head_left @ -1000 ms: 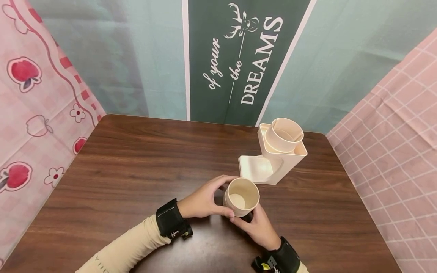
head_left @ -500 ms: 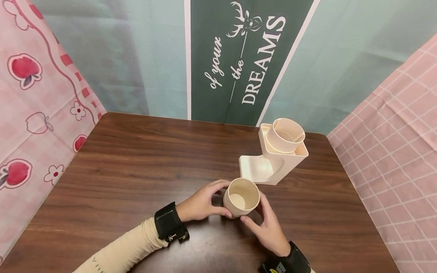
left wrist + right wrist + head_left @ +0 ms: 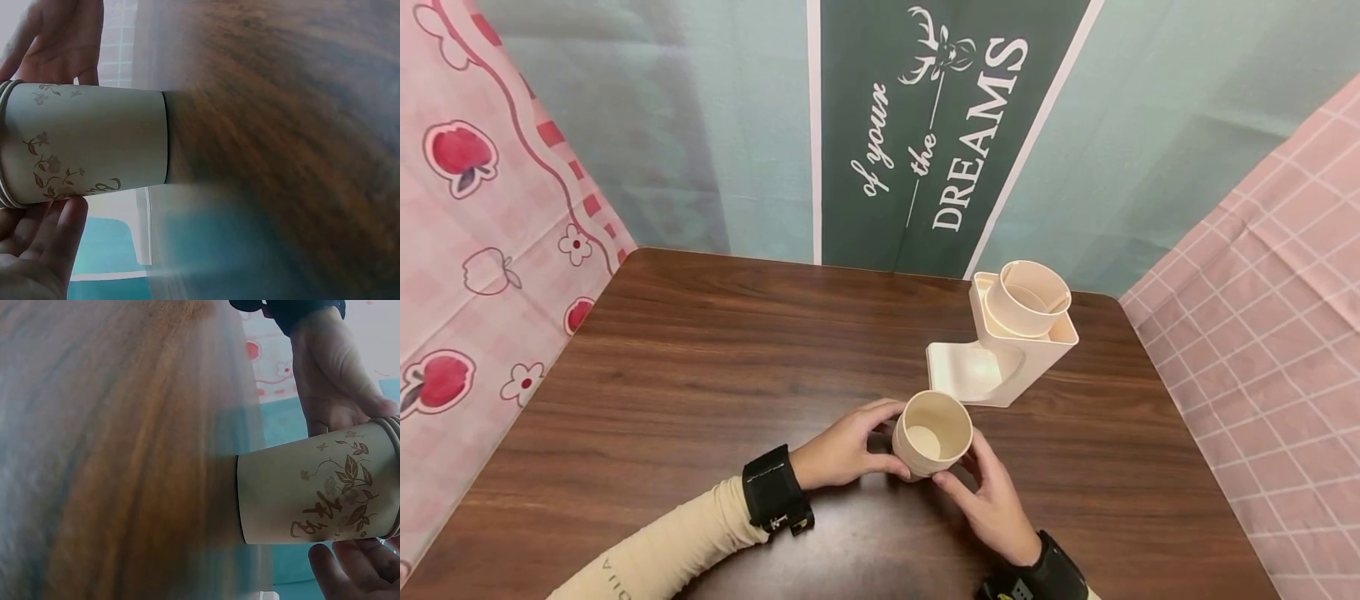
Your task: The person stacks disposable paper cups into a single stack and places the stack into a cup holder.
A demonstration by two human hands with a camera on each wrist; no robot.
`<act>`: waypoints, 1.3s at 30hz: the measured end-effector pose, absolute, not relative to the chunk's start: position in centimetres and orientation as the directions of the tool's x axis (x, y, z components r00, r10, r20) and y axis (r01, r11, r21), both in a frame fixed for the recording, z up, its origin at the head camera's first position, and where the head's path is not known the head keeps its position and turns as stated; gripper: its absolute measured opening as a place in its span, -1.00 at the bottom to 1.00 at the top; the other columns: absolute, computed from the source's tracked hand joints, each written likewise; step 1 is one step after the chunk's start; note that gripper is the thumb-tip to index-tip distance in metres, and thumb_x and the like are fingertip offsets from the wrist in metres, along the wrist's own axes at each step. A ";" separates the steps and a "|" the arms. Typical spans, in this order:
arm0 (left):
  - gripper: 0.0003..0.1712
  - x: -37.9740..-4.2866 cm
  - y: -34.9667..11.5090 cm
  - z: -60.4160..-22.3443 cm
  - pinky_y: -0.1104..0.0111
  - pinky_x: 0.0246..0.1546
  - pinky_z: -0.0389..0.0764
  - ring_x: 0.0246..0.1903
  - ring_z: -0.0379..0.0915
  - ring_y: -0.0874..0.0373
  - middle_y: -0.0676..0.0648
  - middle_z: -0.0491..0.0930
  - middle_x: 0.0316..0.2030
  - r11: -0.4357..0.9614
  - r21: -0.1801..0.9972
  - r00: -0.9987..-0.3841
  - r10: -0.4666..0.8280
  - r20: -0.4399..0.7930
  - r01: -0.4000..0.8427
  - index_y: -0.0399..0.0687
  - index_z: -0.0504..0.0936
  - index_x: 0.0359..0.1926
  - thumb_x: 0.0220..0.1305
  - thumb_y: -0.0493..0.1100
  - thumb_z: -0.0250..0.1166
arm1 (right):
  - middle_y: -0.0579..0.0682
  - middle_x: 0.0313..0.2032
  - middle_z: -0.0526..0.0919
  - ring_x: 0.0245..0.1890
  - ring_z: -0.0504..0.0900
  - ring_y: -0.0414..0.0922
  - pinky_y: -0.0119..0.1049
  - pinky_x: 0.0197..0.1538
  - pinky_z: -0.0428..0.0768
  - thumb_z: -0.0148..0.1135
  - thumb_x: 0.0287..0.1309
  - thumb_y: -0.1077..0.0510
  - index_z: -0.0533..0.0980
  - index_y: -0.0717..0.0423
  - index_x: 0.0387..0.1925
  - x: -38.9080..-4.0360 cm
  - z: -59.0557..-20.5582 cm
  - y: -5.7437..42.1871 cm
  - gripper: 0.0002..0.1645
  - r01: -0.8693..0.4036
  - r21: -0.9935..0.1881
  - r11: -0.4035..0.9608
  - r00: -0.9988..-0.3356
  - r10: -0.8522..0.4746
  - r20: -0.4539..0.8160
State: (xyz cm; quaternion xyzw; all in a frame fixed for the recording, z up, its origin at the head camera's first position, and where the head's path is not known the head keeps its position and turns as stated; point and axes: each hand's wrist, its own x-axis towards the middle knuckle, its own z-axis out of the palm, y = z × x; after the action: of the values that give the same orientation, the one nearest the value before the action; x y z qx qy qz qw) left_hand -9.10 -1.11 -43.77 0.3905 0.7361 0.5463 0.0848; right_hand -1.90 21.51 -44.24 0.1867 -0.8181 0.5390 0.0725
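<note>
A nested stack of cream paper cups (image 3: pixel 931 437) stands upright between the two hands, its open top facing the head camera. Brown flowers and leaves are printed on its side, and doubled rims show in the left wrist view. My left hand (image 3: pixel 842 446) holds the stack from the left, thumb in front and fingers behind. From the right, my right hand (image 3: pixel 996 500) grips it the same way, thumb near the front. In the right wrist view, the paper cup (image 3: pixel 312 487) has its base at the table top, and fingertips (image 3: pixel 328 565) touch its side.
Just behind the cups, a white plastic stand (image 3: pixel 1022 367) with a round cream container (image 3: pixel 1030 296) on top rests on the dark wooden table (image 3: pixel 737 333). Hanging cloths enclose the table: pink with apples at left, green-blue at back, pink grid (image 3: pixel 1247 333) at right.
The right hand has shifted from the cup's front round to its right side. The left hand's fingers have drawn back slightly. The cups have stayed in nearly the same place.
</note>
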 end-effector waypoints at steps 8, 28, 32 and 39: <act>-0.15 -9.5 -0.8 -42.0 0.43 0.01 0.51 0.04 0.43 0.25 0.00 0.46 0.15 0.130 0.836 -0.666 0.674 0.320 0.533 -0.11 0.39 0.28 0.00 0.18 0.35 | 0.19 0.22 0.41 0.18 0.41 -0.22 -0.36 0.13 0.46 0.25 0.08 0.39 0.19 0.22 0.37 -2.4 -42.7 21.9 -0.19 -0.397 -0.845 0.358 -0.915 -0.223 0.335; -0.21 -13.4 2.8 -32.0 0.41 -0.14 0.59 -0.10 0.49 0.26 -0.01 0.54 0.00 0.111 0.799 -0.636 0.672 0.378 0.592 -0.19 0.44 0.22 -0.04 0.02 0.45 | -0.03 0.07 0.49 0.05 0.51 -0.19 -0.44 0.05 0.50 0.13 0.14 0.47 0.27 0.37 0.27 -5.8 -33.3 24.8 -0.38 -0.461 -0.832 0.308 -0.887 -0.183 0.424; -0.22 -14.2 3.7 -29.9 0.47 -0.10 0.56 -0.09 0.51 0.26 -0.02 0.54 -0.02 0.096 0.820 -0.636 0.684 0.357 0.565 -0.17 0.43 0.22 -0.03 -0.01 0.46 | 0.02 0.10 0.48 0.08 0.48 -0.14 -0.42 0.08 0.48 0.13 0.16 0.45 0.27 0.37 0.28 -6.5 -31.3 25.4 -0.38 -0.466 -0.844 0.264 -0.884 -0.167 0.436; -0.24 -16.0 5.4 -26.8 0.50 -0.11 0.54 -0.10 0.50 0.24 -0.05 0.56 -0.06 0.043 0.855 -0.637 0.686 0.351 0.517 -0.18 0.41 0.23 -0.01 -0.08 0.45 | 0.13 0.02 0.51 -0.01 0.50 -0.11 -0.44 -0.01 0.49 0.09 0.21 0.40 0.33 0.33 0.26 -8.0 -28.1 26.2 -0.45 -0.523 -0.832 0.187 -0.852 -0.138 0.505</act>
State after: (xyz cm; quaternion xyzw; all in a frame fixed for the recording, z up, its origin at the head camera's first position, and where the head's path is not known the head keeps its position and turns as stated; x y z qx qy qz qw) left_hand -16.01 5.41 -26.77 0.4192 0.7179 0.5504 0.0767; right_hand -7.96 26.23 -28.08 0.2194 -0.7535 0.5986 0.1608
